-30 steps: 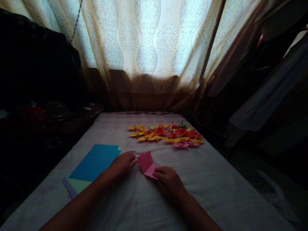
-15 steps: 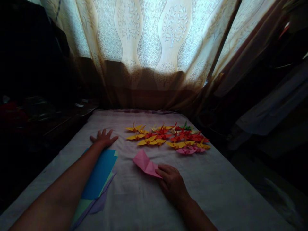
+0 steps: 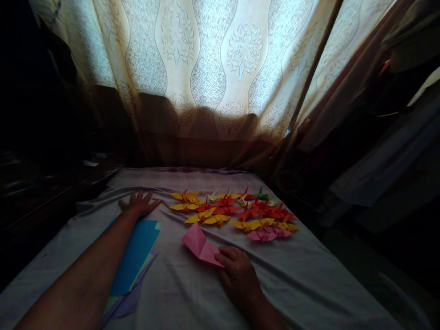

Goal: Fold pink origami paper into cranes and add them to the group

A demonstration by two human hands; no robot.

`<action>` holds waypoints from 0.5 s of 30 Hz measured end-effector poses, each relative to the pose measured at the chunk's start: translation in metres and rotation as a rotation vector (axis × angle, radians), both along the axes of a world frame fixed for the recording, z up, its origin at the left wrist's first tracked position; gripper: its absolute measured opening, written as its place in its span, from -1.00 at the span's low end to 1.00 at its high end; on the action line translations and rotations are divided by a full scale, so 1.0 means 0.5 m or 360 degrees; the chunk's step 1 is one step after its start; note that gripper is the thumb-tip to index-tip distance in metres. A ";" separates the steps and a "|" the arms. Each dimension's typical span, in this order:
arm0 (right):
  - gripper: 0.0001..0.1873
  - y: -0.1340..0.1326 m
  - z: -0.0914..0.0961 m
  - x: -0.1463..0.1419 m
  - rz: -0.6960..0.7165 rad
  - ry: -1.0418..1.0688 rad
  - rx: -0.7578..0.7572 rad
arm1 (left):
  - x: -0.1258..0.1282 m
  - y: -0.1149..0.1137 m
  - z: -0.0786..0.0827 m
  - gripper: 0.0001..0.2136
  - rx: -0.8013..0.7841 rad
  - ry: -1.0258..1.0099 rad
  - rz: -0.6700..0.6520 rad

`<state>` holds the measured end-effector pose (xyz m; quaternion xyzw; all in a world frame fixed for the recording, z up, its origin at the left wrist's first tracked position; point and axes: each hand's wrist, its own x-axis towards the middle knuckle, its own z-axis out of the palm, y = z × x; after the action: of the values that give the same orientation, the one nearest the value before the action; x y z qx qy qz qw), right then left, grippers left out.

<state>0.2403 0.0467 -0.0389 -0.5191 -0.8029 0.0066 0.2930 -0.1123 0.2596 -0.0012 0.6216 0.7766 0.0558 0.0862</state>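
My left hand (image 3: pixel 138 205) presses flat on the bed sheet (image 3: pixel 165 284), fingers spread, holding nothing. Under and beside that forearm lies a stack of coloured paper (image 3: pixel 137 254), blue on top with green and purple sheets poking out below. Pinched by one corner, a partly folded pink origami paper (image 3: pixel 199 243) is in my right hand (image 3: pixel 240 275); its other end points up and left. Beyond it stand several folded paper cranes in rows: yellow cranes (image 3: pixel 185 197), red cranes (image 3: pixel 254 211), pink cranes (image 3: pixel 264 233) and a green crane (image 3: pixel 261 196).
A patterned curtain (image 3: pixel 209 68) hangs over a bright window behind the bed. Dark clutter (image 3: pixel 51 178) lines the left side. Hanging clothes (image 3: pixel 371 169) are at the right, past the bed's edge.
The sheet now shows more creases and pulled folds around my left hand and across the middle. The whole view has shifted slightly; my right hand still holds the pink paper.
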 end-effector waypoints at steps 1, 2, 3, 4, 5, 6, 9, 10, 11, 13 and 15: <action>-0.63 0.008 0.001 -0.002 -0.0002 0.0000 0.0000 | -0.001 0.009 -0.001 -0.29 -0.0001 -0.0004 0.0003; -0.65 0.014 0.002 -0.003 -0.0006 -0.0003 0.0000 | -0.001 0.017 -0.001 -0.29 -0.0003 0.0000 0.0006; -0.65 0.020 0.002 -0.004 -0.0011 -0.0009 0.0000 | -0.001 0.023 -0.002 -0.29 -0.0002 0.0010 0.0006; -0.66 0.024 0.002 -0.004 -0.0015 -0.0016 0.0002 | 0.000 0.026 -0.002 -0.30 0.0000 0.0021 0.0002; -0.66 0.027 0.003 -0.004 -0.0019 -0.0024 0.0004 | 0.001 0.026 -0.002 -0.31 0.0010 0.0042 -0.0005; -0.66 0.028 0.003 -0.004 -0.0021 -0.0032 0.0007 | 0.003 0.023 -0.001 -0.33 0.0020 0.0058 -0.0012; -0.67 0.028 0.004 -0.004 -0.0022 -0.0059 0.0008 | 0.013 -0.010 0.003 -0.41 0.0052 0.0096 -0.0048; -0.68 0.028 0.005 -0.004 -0.0021 -0.0069 0.0004 | 0.018 -0.027 0.004 -0.44 0.0068 0.0106 -0.0081; -0.69 0.027 0.007 -0.004 -0.0022 -0.0078 0.0002 | 0.022 -0.046 0.006 -0.46 0.0087 0.0117 -0.0124; -0.69 0.027 0.010 -0.006 -0.0021 -0.0089 0.0003 | 0.031 -0.085 0.010 -0.51 0.0134 0.0143 -0.0233; -0.69 0.028 0.012 -0.008 -0.0021 -0.0086 0.0017 | 0.040 -0.114 0.017 -0.57 0.0184 0.0180 -0.0318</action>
<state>0.2365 0.0606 -0.0330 -0.5228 -0.8070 -0.0136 0.2742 -0.0921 0.2025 0.0070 0.7019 0.7099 0.0565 0.0114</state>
